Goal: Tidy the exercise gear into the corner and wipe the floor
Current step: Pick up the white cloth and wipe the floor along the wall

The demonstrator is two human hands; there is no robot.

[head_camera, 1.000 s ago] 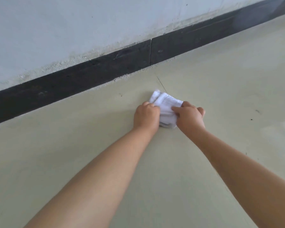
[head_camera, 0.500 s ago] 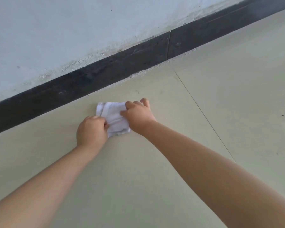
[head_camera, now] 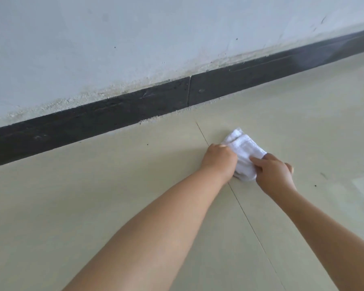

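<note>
On floor (head_camera: 114,196), cloth (head_camera: 245,153) between left hand (head_camera: 219,159), right hand (head_camera: 274,174)

floor (head_camera: 93,206) open left, right and toward camera of both hands. sole barrier: dark skirting board (head_camera: 114,114) under wall (head_camera: 135,38), running across far side. folded white cloth (head_camera: 243,152) near skirting, strip of bare floor between. fine grit along skirting foot.

pale greenish floor (head_camera: 93,206) with a thin seam (head_camera: 246,219) meets a black baseboard (head_camera: 114,114) under a scuffed whitish wall (head_camera: 114,38).
</note>
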